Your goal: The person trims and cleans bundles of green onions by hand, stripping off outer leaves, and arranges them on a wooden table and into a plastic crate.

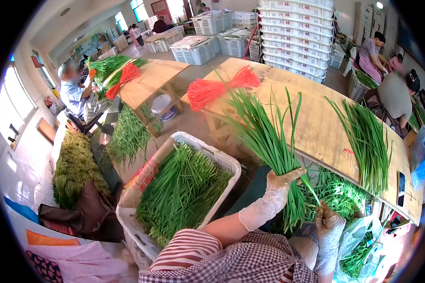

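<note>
My left hand [282, 183], in a pale glove, is wrapped round an upright bunch of garlic chives [274, 146]. Long green leaves fan out above the fist, and the stalks hang below it. Lower and to the right, my gloved right hand [328, 220] is closed with its fingers pinched on a thin pale stalk [310, 189] that slants up toward the bunch. Loose chives [337, 193] lie beyond the right hand. On the wooden table [311, 113] rest a laid-out bunch of chives [363, 141] and a bundle of red ties [222, 87].
To the left stands a white crate [231, 162] of loose greens. A clear plastic bag [378, 236] with greens is at lower right. Another table [156, 78], stacked white crates [295, 37] and a seated person [75, 92] are farther off. More people sit at right.
</note>
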Demonstrator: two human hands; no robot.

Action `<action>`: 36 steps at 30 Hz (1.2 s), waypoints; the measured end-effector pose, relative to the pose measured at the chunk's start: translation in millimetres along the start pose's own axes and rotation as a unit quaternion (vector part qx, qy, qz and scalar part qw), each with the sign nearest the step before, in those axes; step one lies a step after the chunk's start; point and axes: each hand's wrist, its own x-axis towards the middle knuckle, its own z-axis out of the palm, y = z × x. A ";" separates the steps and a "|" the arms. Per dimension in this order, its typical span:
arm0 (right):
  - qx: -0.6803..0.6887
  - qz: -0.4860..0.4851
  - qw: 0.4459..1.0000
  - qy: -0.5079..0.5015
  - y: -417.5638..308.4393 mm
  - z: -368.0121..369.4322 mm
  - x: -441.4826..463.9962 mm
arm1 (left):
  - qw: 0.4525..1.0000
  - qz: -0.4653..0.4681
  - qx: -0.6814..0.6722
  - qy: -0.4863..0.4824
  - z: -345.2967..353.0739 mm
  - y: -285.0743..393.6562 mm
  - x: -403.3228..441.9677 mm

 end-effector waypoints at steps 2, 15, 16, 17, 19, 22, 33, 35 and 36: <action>0.059 0.051 0.997 0.005 7.1 9.1 -4.4 | 1.000 0.009 0.005 -0.006 -1.0 -2.2 0.0; 0.277 0.069 0.944 -0.165 -0.1 -28.8 31.9 | 1.000 0.001 0.008 -0.005 13.7 -11.8 -9.7; 0.307 0.114 0.920 -0.213 0.4 -30.2 38.7 | 1.000 -0.014 -0.008 -0.010 11.6 -20.8 -6.6; 0.338 0.156 0.891 -0.261 3.8 -32.7 49.2 | 0.999 -0.027 -0.026 -0.012 11.6 -25.3 -4.0; 0.299 0.259 0.910 -0.126 17.9 -49.3 79.7 | 1.000 0.002 0.014 0.001 13.1 -13.5 -2.6; 0.371 0.228 0.895 0.096 65.6 -84.9 140.0 | 0.999 -0.001 -0.033 0.018 -0.2 -2.0 8.8; -0.277 0.127 0.953 -0.003 174.3 -61.0 122.9 | 0.975 0.057 -0.207 -0.061 -21.5 36.7 36.1; 0.014 0.203 0.977 0.064 122.4 -53.6 92.6 | 0.966 0.053 -0.226 -0.111 -23.7 40.4 35.7; 0.164 0.246 0.954 0.050 104.1 -37.7 68.0 | 0.958 0.043 -0.250 -0.137 -24.4 41.3 37.3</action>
